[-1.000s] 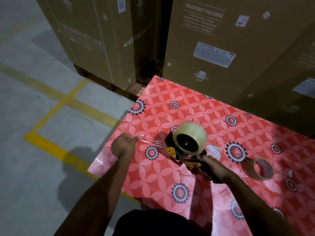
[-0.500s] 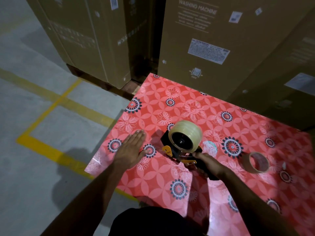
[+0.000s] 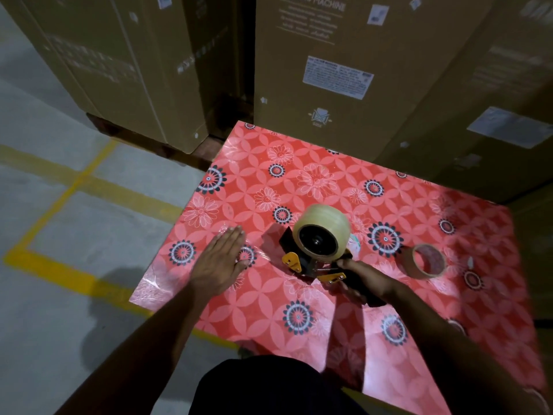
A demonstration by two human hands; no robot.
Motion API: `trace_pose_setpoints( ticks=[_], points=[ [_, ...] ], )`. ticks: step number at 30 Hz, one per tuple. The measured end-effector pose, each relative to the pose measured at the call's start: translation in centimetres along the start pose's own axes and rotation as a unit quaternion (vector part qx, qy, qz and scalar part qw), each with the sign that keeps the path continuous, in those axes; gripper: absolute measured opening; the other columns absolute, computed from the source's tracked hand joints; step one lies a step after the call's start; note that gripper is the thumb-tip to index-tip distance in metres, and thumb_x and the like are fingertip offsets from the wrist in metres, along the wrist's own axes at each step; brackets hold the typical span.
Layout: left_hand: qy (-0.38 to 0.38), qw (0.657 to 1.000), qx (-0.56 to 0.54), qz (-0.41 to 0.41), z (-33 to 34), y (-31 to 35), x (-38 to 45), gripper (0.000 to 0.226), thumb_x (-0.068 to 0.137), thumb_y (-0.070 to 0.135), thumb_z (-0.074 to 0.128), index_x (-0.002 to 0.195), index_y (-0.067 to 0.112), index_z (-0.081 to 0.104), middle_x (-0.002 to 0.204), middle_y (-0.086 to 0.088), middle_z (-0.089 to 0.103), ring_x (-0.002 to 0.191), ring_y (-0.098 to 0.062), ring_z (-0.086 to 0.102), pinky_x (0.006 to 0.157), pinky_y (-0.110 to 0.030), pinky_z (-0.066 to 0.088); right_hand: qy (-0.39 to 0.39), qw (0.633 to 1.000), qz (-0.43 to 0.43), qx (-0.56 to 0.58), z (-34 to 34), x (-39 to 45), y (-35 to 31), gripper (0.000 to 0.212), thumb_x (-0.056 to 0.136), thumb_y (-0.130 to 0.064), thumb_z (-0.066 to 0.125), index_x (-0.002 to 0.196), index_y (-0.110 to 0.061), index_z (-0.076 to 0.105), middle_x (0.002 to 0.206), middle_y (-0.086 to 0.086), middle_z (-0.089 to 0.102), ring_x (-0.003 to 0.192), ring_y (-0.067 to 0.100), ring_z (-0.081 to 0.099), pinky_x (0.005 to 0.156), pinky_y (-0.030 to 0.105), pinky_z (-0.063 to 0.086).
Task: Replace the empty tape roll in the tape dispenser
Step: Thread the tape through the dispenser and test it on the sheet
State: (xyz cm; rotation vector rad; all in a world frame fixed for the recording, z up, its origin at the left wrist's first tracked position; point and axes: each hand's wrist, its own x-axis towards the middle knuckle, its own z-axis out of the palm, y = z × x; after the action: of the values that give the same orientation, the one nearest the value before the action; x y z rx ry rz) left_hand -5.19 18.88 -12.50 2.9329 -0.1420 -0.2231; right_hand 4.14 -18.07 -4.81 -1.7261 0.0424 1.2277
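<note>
Evidently loaded, the fresh tape roll [image 3: 321, 233] sits on the tape dispenser [image 3: 311, 265] mid-table, its handle clasped by the right hand [image 3: 363, 281] to steady it. The left hand [image 3: 220, 262] lies flat with straight fingers near the table's [image 3: 329, 175] left edge, probably smoothing tape. The empty core [image 3: 424, 261] lies discarded toward the right edge.

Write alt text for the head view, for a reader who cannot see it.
A person's right hand grips the handle of a tape dispenser loaded with a full tape roll on a red flowered table, while the left hand lies flat beside it. An empty roll lies to the right; cardboard boxes stand behind.
</note>
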Motion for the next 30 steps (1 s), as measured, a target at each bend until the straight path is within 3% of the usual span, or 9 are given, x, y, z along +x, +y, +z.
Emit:
trace_pose_setpoints(
  ticks=[3,6,9,14,18,20,25,28,30],
  points=[
    [-0.014,1.000,0.004,-0.024,-0.4,0.7,-0.1,0.076,0.102,0.060,0.005,0.159,0.011,0.004,0.167,-0.010,0.002,0.155,-0.025,0.000,0.126,-0.044,0.005,0.021,1.000,0.000,-0.003,-1.0,-1.3,1.0,0.113,0.057,-0.082,0.074,0.107,0.019,0.062,0.052,0.009,0.041,0.035,0.014,0.030,0.039,0.023,0.023],
    [-0.009,1.000,0.012,0.011,-0.5,3.1,0.1,0.079,0.103,0.060,0.006,0.159,0.005,0.014,0.167,-0.014,0.010,0.156,-0.028,0.006,0.126,-0.048,0.016,0.047,0.999,0.006,0.000,-1.4,-2.1,2.1,0.091,0.066,-0.078,0.067,0.091,0.010,0.068,0.061,0.016,0.045,0.040,0.016,0.032,0.045,0.029,0.019],
    [-0.015,0.999,0.012,0.047,0.4,4.8,0.3,0.077,0.104,0.058,0.014,0.159,0.005,0.019,0.167,-0.014,0.018,0.156,-0.027,0.011,0.124,-0.048,0.021,0.052,0.998,0.007,0.015,-1.5,-2.1,2.2,0.110,0.071,-0.079,0.067,0.114,0.022,0.053,0.072,0.023,0.043,0.037,0.016,0.032,0.039,0.026,0.020],
    [-0.028,0.999,0.027,0.014,0.0,5.0,0.2,0.077,0.100,0.061,0.009,0.160,0.013,0.004,0.169,-0.007,0.003,0.156,-0.022,-0.002,0.127,-0.046,0.011,0.055,0.998,-0.004,-0.006,-3.4,-4.1,3.1,0.119,0.064,-0.084,0.069,0.112,0.024,0.052,0.067,0.017,0.041,0.038,0.018,0.029,0.038,0.025,0.025],
    [-0.030,0.999,0.008,0.044,-0.5,9.5,0.5,0.077,0.101,0.063,0.007,0.159,0.012,-0.001,0.167,-0.008,-0.003,0.155,-0.023,-0.005,0.127,-0.045,0.004,0.034,0.999,-0.002,0.040,-4.0,-5.3,3.7,0.073,0.088,-0.067,0.061,0.090,0.006,0.068,0.058,0.013,0.051,0.035,0.015,0.038,0.040,0.024,0.021],
    [-0.047,0.998,0.005,0.046,0.3,11.2,0.6,0.077,0.101,0.063,0.002,0.159,0.013,-0.006,0.166,-0.006,-0.009,0.155,-0.021,-0.010,0.127,-0.045,0.003,0.032,0.999,-0.010,0.040,-3.8,-5.8,3.2,0.058,0.088,-0.061,0.058,0.075,-0.005,0.070,0.053,0.007,0.050,0.034,0.013,0.037,0.039,0.024,0.021],
    [-0.042,0.998,0.036,0.035,0.5,11.7,0.6,0.081,0.100,0.065,0.000,0.158,0.010,-0.002,0.167,-0.011,0.000,0.155,-0.025,-0.004,0.127,-0.046,0.005,0.025,0.998,-0.022,0.057,-5.7,-7.2,4.8,0.059,0.087,-0.056,0.063,0.089,0.003,0.066,0.051,0.004,0.048,0.033,0.011,0.033,0.036,0.023,0.023],
    [-0.044,0.996,0.044,0.060,1.1,13.8,0.3,0.079,0.101,0.063,0.003,0.159,0.010,-0.005,0.167,-0.010,-0.007,0.155,-0.025,-0.010,0.126,-0.043,-0.003,0.024,0.997,-0.020,0.067,-6.3,-7.6,5.8,0.054,0.083,-0.064,0.066,0.084,-0.010,0.073,0.060,0.011,0.044,0.035,0.014,0.030,0.038,0.025,0.020],
    [-0.051,0.997,0.023,0.052,1.5,14.7,0.1,0.077,0.101,0.063,0.004,0.159,0.013,-0.007,0.167,-0.008,-0.008,0.155,-0.023,-0.012,0.127,-0.043,-0.002,0.025,0.998,-0.020,0.059,-6.2,-7.8,5.7,0.061,0.079,-0.068,0.069,0.088,-0.008,0.070,0.059,0.009,0.041,0.036,0.014,0.028,0.037,0.023,0.020]
  ],
)
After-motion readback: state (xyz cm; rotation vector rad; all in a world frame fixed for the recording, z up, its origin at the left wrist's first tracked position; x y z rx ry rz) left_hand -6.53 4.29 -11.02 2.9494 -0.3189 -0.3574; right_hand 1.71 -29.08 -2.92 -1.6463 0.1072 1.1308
